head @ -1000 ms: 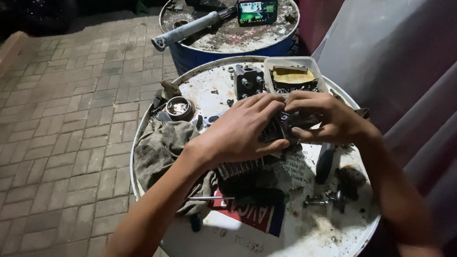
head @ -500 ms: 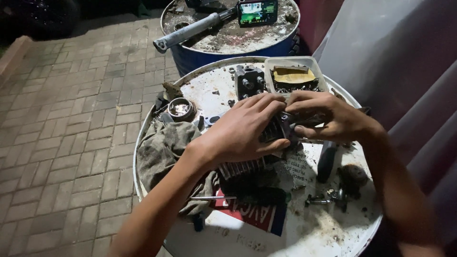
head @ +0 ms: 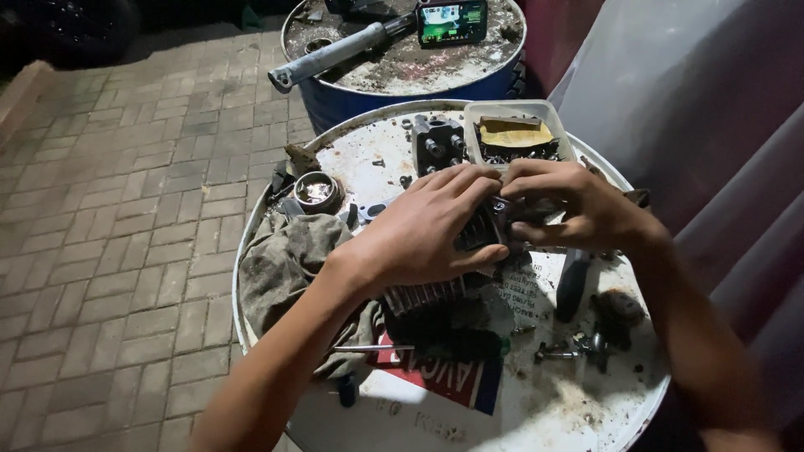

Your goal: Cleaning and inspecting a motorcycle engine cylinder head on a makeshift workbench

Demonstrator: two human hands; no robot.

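A grimy white drum top [head: 394, 159], a grey-brown rag [head: 280, 268], a blue drum [head: 402, 92] behind.

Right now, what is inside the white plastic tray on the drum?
The white plastic tray holds a folded yellow sheet lying over small dark metal parts. The sheet covers whatever lies beneath it.

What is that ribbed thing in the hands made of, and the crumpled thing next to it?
The ribbed block under the left hand and right hand looks like dull grey cast metal: thin, stiff, evenly spaced fins. The crumpled rag looks like soft woven cloth, grey-brown and grimy, folding loosely over the drum lid.
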